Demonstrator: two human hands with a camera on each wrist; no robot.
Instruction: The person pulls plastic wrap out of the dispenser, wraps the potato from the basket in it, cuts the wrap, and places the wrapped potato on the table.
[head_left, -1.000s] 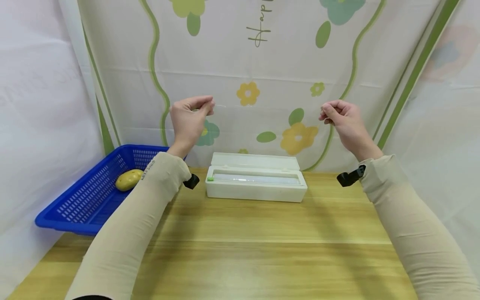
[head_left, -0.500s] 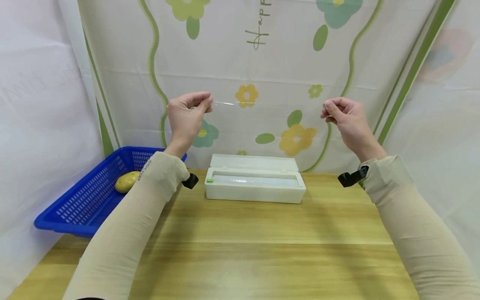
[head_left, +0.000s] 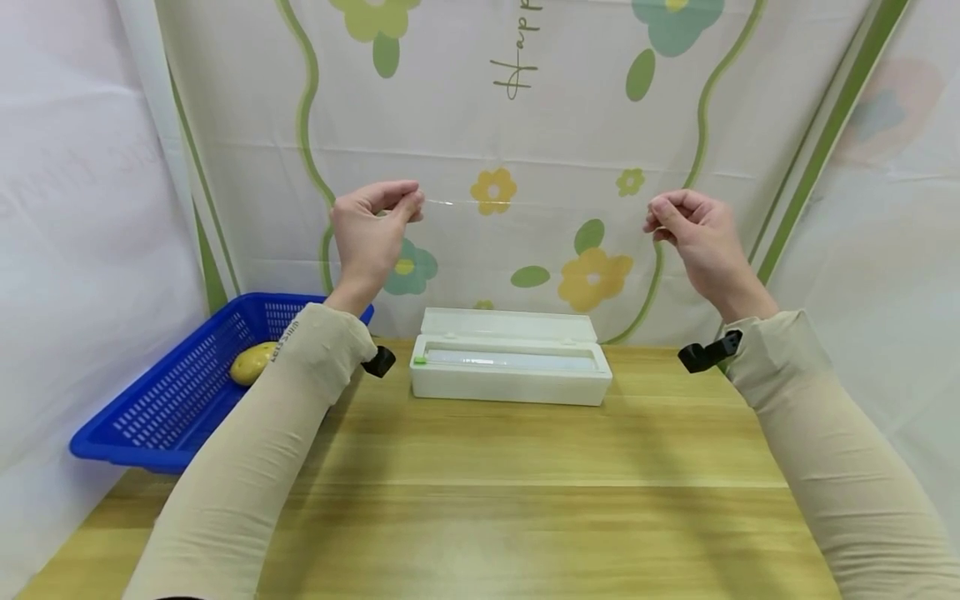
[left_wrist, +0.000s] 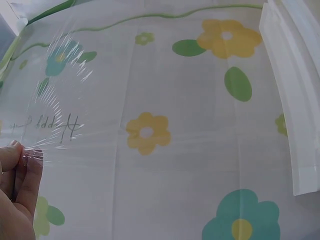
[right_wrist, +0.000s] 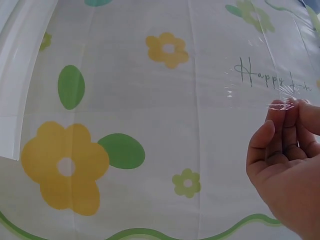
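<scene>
Clear plastic wrap (left_wrist: 55, 110) is stretched between the two hands, seen mostly by its shiny creases. My left hand (head_left: 371, 237) pinches one corner between thumb and fingers; the left wrist view shows creases fanning out from that pinch. On the other side, my right hand (head_left: 697, 237) pinches the opposite corner, where the film (right_wrist: 282, 102) gathers at the fingertips. Both hands are raised above the table, level with each other. Below and between them stands a white wrap dispenser box (head_left: 510, 387), its lid raised, a roll inside and a small green slider at its left end.
A blue plastic basket (head_left: 161, 408) sits at the left under the left forearm, with a yellow potato (head_left: 253, 363) in it. The wooden table (head_left: 525, 508) runs up to a white flowered cloth (head_left: 450, 108) hanging behind. White sheets close off both sides.
Both hands have risen slightly and drawn a little farther apart. Glints on the plastic wrap beside the left hand show more than a second ago. Box and basket have stayed in place.
</scene>
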